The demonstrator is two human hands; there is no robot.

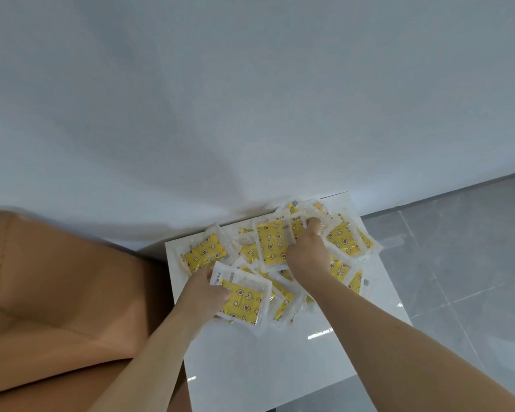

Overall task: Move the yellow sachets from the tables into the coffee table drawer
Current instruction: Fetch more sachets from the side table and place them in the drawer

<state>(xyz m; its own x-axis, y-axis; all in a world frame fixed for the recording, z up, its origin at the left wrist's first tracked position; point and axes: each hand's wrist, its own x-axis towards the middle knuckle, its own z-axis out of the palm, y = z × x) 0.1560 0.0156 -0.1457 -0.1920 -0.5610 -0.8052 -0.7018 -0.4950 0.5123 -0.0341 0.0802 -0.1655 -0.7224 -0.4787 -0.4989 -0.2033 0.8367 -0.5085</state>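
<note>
Several yellow sachets with star and moon prints, each in a clear wrapper, lie heaped on the far half of a white side table (250,361). My left hand (204,292) grips a small stack of sachets (244,298) at the near left of the heap, thumb on top. My right hand (308,251) reaches into the middle of the heap and pinches the edge of a sachet (272,243) that stands tilted up. One sachet (204,254) lies apart at the left. More sachets (350,240) spread to the right. No drawer is in view.
A tan leather sofa arm (57,292) borders the table on the left. A white wall (250,99) rises directly behind the table. Grey floor tiles (458,263) lie to the right.
</note>
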